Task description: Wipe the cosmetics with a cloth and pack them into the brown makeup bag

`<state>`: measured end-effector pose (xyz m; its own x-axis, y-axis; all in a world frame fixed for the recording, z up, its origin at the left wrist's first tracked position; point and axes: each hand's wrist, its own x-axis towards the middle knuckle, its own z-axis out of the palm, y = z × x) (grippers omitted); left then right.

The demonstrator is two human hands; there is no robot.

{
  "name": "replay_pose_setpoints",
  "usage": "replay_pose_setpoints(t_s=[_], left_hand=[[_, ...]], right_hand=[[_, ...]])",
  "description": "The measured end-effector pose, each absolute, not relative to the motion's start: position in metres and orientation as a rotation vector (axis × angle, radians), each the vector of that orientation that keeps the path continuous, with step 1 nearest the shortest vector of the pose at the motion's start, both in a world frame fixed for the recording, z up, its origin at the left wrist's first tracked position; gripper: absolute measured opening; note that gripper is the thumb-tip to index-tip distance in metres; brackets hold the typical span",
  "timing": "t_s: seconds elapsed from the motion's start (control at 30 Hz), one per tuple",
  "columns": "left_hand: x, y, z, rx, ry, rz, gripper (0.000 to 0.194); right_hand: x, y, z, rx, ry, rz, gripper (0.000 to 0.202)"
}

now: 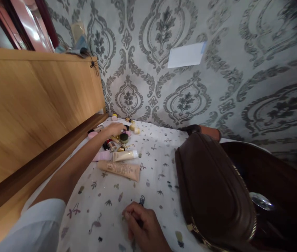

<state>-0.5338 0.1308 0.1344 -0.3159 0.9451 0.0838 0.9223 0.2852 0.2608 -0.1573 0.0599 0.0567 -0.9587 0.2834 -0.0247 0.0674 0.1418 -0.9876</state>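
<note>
Left hand (115,128) stretches far out toward the middle left of the frame, fingers curled down over a scatter of small cosmetics (119,138) on a white, leaf-printed bed sheet (158,164). I cannot tell whether it has actually closed on one of them or only touches the pile; the fingertips are hidden among the jars and tubes. Right hand (143,224) rests low in the frame, at centre bottom, loosely clenched on the sheet around what looks like a thin dark object, too small for me to identify.

Just below the pile lie a pale cream tube (125,155) and, nearer the camera, a longer beige tube (119,169), both flat on the sheet. A brown zipped bag (211,189) sits to the right, well apart from the cosmetics, and a wooden headboard (33,105) fills the left.

I judge the step in hand to be picking a small item out of the cluster. That calls for a fine pinch on one piece without nudging its touching neighbours.
</note>
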Motion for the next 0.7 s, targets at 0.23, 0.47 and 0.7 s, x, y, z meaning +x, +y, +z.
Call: replay_pose_setpoints(t_s=[0.23,0.47,0.7], left_hand=[[-0.559,0.158,0.136,1.718,2.401,0.053,0.049],[-0.556,0.155,0.130,1.732,2.398,0.174,0.033],[-0.537,0.121,0.158,1.680,2.464,0.816,0.029]], right_hand=[[-0.157,0.061,0.056,-0.333,-2.220,1.960,0.029],[-0.158,0.060,0.062,-0.355,-2.192,1.979,0.027],[-0.158,0.060,0.053,-0.359,-2.211,1.957,0.031]])
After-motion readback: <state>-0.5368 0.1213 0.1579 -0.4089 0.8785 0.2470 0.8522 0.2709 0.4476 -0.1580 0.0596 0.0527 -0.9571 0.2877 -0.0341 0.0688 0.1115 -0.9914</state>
